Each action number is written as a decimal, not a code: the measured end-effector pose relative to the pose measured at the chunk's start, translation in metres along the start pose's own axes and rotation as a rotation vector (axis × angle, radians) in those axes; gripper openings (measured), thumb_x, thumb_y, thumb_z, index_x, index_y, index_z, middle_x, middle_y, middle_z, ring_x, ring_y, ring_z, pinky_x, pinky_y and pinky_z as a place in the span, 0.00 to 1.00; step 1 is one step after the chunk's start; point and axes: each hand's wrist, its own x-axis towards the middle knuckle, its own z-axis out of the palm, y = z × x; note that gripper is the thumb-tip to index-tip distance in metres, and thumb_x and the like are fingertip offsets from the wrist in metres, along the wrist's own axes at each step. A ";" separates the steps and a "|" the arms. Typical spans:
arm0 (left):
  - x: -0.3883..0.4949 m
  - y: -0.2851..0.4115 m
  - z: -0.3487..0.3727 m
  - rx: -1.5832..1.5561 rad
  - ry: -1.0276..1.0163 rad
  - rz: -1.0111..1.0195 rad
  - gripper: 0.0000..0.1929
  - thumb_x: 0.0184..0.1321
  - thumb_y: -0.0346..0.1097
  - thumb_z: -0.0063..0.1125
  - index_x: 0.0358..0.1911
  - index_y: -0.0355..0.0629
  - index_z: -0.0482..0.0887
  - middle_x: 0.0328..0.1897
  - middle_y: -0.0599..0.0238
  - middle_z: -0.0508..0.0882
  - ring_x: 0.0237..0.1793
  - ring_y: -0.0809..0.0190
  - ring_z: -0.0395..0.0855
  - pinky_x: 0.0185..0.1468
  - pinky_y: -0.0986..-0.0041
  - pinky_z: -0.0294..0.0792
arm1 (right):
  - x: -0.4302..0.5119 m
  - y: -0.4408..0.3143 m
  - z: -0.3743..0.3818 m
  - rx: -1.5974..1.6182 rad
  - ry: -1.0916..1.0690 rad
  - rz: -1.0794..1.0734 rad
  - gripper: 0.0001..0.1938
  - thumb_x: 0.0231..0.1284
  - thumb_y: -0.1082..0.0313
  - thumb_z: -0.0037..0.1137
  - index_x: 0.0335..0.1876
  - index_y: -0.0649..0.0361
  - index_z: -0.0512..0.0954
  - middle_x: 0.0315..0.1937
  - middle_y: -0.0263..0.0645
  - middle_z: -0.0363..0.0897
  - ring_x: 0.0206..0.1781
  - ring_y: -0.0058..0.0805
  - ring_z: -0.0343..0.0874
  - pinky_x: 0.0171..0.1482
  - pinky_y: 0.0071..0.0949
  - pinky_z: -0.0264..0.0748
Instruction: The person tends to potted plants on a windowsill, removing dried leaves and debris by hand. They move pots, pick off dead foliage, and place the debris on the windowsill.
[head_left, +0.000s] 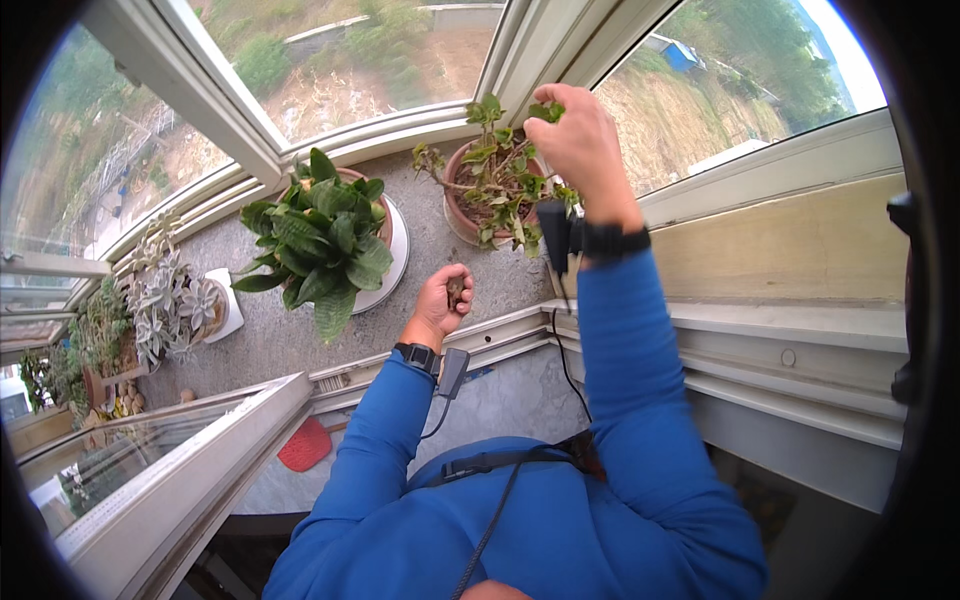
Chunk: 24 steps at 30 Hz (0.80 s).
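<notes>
My left hand (444, 300) is curled around a small bunch of brown, dry plant matter (455, 291), above the front part of the concrete ledge (499, 289). Farther out, my right hand (574, 135) has thumb and fingertips at a green leafy shoot (547, 112) at the top right of a potted leafy plant (499, 157). Whether the fingers pinch the shoot cannot be told. That plant has bare, woody stems and some curled leaves in a terracotta pot (455, 202). Both wrists wear black straps with small cabled devices.
Left of the woody plant, a broad-leaved snake plant (322, 232) stands in a pot on a white saucer (397, 259). Grey succulents (161, 300) and other pots line the ledge farther left. Window frames (382, 127) border it. An open window sash (195, 457) and a red mesh item (305, 445) are nearer me.
</notes>
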 end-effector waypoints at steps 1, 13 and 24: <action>-0.002 0.001 0.000 0.003 -0.004 -0.007 0.06 0.64 0.41 0.55 0.32 0.50 0.79 0.28 0.72 0.81 0.23 0.70 0.75 0.19 0.81 0.60 | 0.017 0.008 0.005 -0.047 -0.194 0.096 0.18 0.48 0.67 0.58 0.47 0.62 0.83 0.49 0.52 0.83 0.49 0.45 0.83 0.53 0.35 0.78; -0.009 0.007 -0.016 -0.012 0.017 0.008 0.06 0.64 0.41 0.55 0.32 0.50 0.79 0.27 0.72 0.81 0.22 0.71 0.74 0.18 0.81 0.59 | 0.040 0.051 0.053 -0.203 -0.765 0.042 0.10 0.46 0.70 0.55 0.33 0.58 0.85 0.26 0.45 0.84 0.35 0.43 0.84 0.41 0.37 0.80; -0.005 0.005 -0.013 -0.005 0.063 0.027 0.07 0.64 0.41 0.55 0.31 0.50 0.79 0.26 0.71 0.81 0.22 0.71 0.76 0.18 0.81 0.61 | 0.043 0.011 0.023 -0.185 -0.541 0.105 0.18 0.50 0.64 0.59 0.47 0.62 0.84 0.47 0.50 0.85 0.51 0.46 0.83 0.55 0.35 0.78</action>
